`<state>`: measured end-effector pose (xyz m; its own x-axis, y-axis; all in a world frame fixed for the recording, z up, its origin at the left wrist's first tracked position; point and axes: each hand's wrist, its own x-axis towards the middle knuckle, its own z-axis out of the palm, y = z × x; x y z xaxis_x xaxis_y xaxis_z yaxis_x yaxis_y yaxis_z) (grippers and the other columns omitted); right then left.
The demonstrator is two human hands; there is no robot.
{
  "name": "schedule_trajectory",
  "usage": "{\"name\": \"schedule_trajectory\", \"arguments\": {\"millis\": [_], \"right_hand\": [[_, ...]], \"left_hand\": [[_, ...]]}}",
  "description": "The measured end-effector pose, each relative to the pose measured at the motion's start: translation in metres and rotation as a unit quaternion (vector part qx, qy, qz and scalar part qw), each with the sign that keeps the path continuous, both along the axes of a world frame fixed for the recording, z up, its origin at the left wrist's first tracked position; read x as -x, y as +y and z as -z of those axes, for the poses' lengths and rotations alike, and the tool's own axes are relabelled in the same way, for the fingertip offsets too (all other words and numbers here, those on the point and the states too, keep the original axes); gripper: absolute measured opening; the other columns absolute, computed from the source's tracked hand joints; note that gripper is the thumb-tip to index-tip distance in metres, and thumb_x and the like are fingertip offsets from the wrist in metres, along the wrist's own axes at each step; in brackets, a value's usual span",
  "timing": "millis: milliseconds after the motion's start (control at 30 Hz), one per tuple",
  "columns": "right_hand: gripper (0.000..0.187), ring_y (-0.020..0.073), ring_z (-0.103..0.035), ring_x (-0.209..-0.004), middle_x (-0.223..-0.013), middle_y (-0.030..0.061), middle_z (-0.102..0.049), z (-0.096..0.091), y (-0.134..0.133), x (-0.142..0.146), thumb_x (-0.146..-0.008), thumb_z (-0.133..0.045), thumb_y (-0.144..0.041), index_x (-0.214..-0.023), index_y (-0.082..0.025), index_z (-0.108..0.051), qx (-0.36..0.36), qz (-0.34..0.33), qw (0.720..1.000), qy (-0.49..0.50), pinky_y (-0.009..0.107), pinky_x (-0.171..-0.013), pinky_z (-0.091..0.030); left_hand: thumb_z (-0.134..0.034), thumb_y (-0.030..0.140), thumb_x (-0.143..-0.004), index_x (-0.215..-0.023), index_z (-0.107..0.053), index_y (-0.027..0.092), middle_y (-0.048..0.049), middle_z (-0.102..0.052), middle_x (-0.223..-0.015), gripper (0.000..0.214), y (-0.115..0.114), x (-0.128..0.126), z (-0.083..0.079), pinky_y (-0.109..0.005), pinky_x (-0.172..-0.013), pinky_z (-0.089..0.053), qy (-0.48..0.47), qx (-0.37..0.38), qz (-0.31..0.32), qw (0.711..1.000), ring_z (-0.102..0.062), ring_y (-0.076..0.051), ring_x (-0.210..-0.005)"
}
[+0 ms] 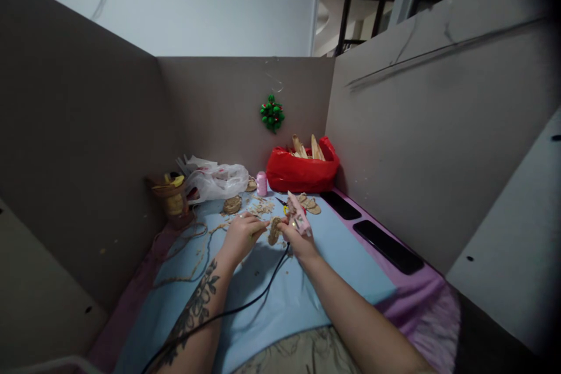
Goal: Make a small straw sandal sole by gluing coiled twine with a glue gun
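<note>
Grey cardboard partitions (pixel 245 99) enclose the work area on three sides; within them lies a light blue sheet (pixel 342 257) over a purple cloth (pixel 421 298), which serves as the work surface.

Left hand (pixel 241 236): fingers curled, pinching a small round coil of tan jute cord (pixel 274 231) at its left edge; the coil sits between the two hands, raised just above the blue sheet; the forearm bears a dark tattoo.

Right hand (pixel 298 239): clenched around a pink hot-glue gun (pixel 298 217); the gun's nozzle end lies at or just beside the coil, though actual contact cannot be made out; a black power cable (pixel 245 304) runs from the gun back across the sheet towards the near left edge.

Surroundings: loose tan jute cord (pixel 188 245) trails over the left part of the sheet; a second flat jute coil (pixel 232 204) and pale scraps (pixel 263 208) lie beyond the hands; a small pink thread spool (pixel 262 183) stands upright near the rear partition; just right of it, a red plastic bag (pixel 302 172) holds tan dried husks; a crumpled clear plastic bag (pixel 217 181) and a brown holder of odds and ends (pixel 172 198) occupy the rear left corner; a green beaded ornament (pixel 272 114) hangs on the rear partition; two black flat rectangular devices (pixel 385 245) lie in line on the purple cloth beside the right partition.
</note>
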<state>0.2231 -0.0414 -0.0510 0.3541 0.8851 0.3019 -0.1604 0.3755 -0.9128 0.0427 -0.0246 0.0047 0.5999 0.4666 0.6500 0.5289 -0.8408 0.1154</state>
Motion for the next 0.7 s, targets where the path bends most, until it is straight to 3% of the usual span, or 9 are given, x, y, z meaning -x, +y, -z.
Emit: {"name": "schedule_trajectory", "arguments": {"millis": [200, 433, 700], "right_hand": [[0.030, 0.0126, -0.057, -0.057, -0.070, -0.0038, -0.064, 0.0092, 0.0070, 0.0016, -0.060, -0.079, -0.029, -0.084, -0.021, -0.062, 0.010, 0.011, 0.998, 0.061, 0.025, -0.056, -0.045], [0.035, 0.0152, -0.062, -0.064, -0.073, -0.0024, -0.067, 0.0097, 0.0076, 0.0040, -0.057, -0.081, -0.029, -0.085, -0.020, -0.063, 0.014, 0.001, 0.995, 0.099, 0.027, -0.061, -0.048], [0.043, 0.0139, -0.062, -0.060, -0.069, -0.0042, -0.066, 0.0056, 0.0088, 0.0046, -0.054, -0.081, -0.026, -0.091, -0.020, -0.061, 0.018, 0.012, 0.991, 0.133, 0.025, -0.058, -0.048]], "left_hand": [[-0.052, 0.025, -0.092, -0.087, -0.074, 0.020, -0.0046, -0.071, -0.076, 0.023, -0.0054, -0.0025, -0.0037, -0.027, -0.069, -0.042, 0.040, -0.016, -0.017, 0.999, -0.055, -0.016, -0.071], [-0.053, 0.024, -0.092, -0.094, -0.073, 0.021, -0.0052, -0.068, -0.073, 0.020, -0.0074, -0.0049, -0.0040, -0.029, -0.070, -0.042, 0.094, -0.051, -0.041, 0.993, -0.055, -0.018, -0.075], [-0.052, 0.017, -0.091, -0.108, -0.070, 0.022, -0.0067, -0.071, -0.086, 0.026, -0.0089, -0.0041, 0.0005, -0.029, -0.075, -0.048, 0.052, 0.003, -0.040, 0.998, -0.062, -0.018, -0.084]]}}
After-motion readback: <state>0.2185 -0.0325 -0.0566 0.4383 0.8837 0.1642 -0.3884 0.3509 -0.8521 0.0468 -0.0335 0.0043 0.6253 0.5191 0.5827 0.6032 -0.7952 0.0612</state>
